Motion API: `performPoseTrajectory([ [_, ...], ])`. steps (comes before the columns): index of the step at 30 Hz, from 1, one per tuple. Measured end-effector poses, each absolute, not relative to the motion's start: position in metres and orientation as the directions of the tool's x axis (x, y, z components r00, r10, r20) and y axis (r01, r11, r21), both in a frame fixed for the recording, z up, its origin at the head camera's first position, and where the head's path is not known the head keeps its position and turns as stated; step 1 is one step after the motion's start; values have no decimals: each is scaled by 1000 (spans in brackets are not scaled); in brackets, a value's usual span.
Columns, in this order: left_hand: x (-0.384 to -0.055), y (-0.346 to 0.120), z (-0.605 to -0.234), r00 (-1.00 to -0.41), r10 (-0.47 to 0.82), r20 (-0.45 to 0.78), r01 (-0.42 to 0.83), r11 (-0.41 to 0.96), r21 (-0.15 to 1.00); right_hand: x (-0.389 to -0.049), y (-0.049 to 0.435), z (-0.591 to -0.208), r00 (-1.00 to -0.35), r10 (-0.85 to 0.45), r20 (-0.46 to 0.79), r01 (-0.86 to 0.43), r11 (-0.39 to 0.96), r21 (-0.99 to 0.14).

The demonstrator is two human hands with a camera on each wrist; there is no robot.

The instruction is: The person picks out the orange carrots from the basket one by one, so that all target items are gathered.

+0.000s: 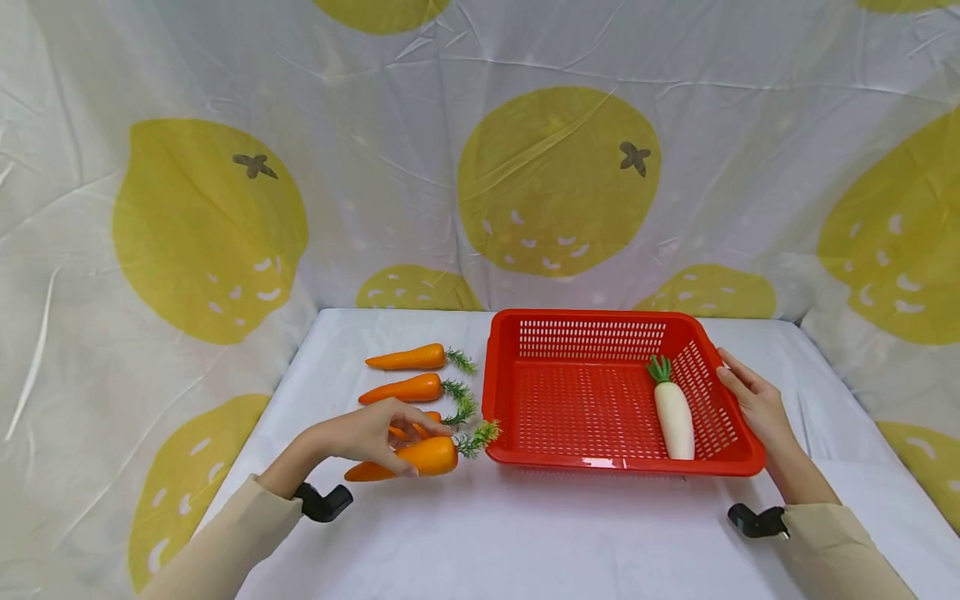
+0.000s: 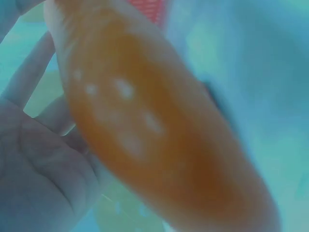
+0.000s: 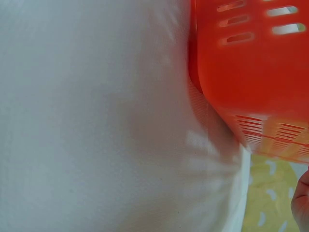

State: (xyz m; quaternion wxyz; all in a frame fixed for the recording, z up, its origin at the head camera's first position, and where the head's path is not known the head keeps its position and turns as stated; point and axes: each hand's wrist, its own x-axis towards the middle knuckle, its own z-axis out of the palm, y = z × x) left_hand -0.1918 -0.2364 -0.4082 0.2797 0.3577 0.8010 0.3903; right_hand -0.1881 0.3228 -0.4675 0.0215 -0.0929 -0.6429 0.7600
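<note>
My left hand [image 1: 375, 435] holds an orange carrot [image 1: 431, 457] with leafy green tops, pinched between thumb and fingers just left of the basket. In the left wrist view the carrot [image 2: 145, 111] looms large and blurred in front of the palm [image 2: 38, 164]. On the right, my right hand [image 1: 761, 404] grips the side rim of a red plastic basket [image 1: 577, 462]. A white radish [image 1: 675, 421] with green leaves lies inside, along the basket's right wall. The right wrist view shows the basket's outer wall [image 3: 256, 72] and a bit of a finger [image 3: 301, 198].
Two carrots, an upper one [image 1: 408, 358] and a lower one [image 1: 405, 389], lie on the white cloth-covered table [image 1: 525, 533] left of the basket. Another carrot is partly hidden behind my left hand. A lemon-print curtain [image 1: 390, 167] hangs behind and at the sides.
</note>
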Motion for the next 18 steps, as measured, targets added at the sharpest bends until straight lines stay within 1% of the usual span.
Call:
performPoseTrajectory([
  [8, -186, -257, -431, -589, 792, -158, 308, 401, 863, -188, 324, -468, -984, 141, -108, 81, -185, -979],
  [18, -185, -267, -458, -606, 776, -175, 266, 405, 875, -188, 323, -467, -981, 148, -126, 98, -179, -979],
])
